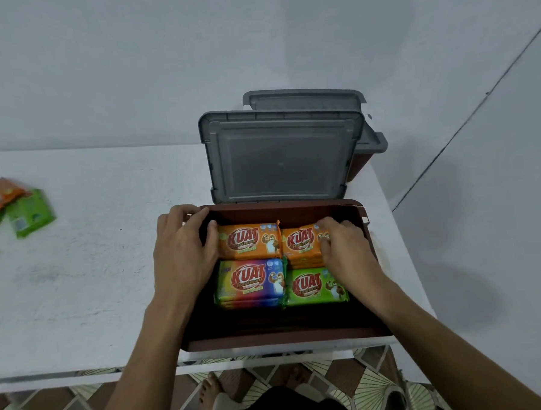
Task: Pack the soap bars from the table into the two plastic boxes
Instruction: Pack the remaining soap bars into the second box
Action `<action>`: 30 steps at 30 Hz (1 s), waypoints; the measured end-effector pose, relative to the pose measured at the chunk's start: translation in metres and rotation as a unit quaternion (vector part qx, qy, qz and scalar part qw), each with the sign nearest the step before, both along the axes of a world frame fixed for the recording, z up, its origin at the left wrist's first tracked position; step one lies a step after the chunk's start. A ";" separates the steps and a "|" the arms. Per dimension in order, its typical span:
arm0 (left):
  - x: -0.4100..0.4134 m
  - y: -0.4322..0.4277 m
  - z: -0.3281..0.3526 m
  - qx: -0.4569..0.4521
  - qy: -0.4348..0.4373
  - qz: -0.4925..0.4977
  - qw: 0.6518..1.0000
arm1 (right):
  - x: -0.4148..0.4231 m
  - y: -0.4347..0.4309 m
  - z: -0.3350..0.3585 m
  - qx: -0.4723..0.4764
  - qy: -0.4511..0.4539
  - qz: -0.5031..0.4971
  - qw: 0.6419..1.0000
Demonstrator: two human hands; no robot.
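Observation:
A brown plastic box stands open at the table's near edge, its grey lid raised behind it. Inside lie stacks of wrapped soap bars: orange at the back left, orange at the back right, rainbow at the front left and green at the front right. My left hand rests inside the box's left side, its thumb against the back-left orange bar. My right hand grips the right end of the back-right orange bar. A second box stands behind, its lid also raised.
More soap bars lie at the table's far left: an orange one and green ones. The white table ends close behind the boxes at a white wall. Below the near edge are patterned floor tiles and my feet.

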State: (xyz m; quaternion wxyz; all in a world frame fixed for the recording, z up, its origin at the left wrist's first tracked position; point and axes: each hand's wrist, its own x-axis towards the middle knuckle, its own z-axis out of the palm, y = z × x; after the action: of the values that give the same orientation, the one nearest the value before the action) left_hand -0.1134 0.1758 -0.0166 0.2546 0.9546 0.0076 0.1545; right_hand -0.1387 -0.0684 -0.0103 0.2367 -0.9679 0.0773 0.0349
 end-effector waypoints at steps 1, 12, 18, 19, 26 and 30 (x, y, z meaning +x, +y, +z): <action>0.000 0.000 0.000 0.000 0.000 -0.002 1.000 | -0.001 0.002 0.000 -0.042 0.007 0.007 0.999; -0.002 0.005 -0.001 -0.014 0.008 -0.026 1.000 | 0.000 0.002 0.011 -0.130 0.029 0.056 0.989; 0.001 0.019 0.000 -0.005 -0.004 -0.080 0.997 | 0.003 0.004 0.015 -0.136 0.008 0.152 0.979; 0.002 0.021 0.001 -0.003 -0.004 -0.087 0.996 | 0.004 0.006 0.014 -0.157 0.023 0.171 0.972; 0.006 0.032 -0.002 0.014 -0.011 -0.122 0.992 | 0.005 0.011 0.010 -0.236 0.078 0.164 0.955; 0.007 0.035 -0.002 0.015 -0.008 -0.130 0.991 | 0.001 0.007 0.011 -0.229 0.078 0.142 0.960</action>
State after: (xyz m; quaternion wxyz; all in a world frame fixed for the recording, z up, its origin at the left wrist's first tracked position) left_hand -0.1067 0.2109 -0.0189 0.2586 0.9498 -0.1205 0.1281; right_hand -0.1374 -0.0614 0.0012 -0.0053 -0.9915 -0.0364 0.1250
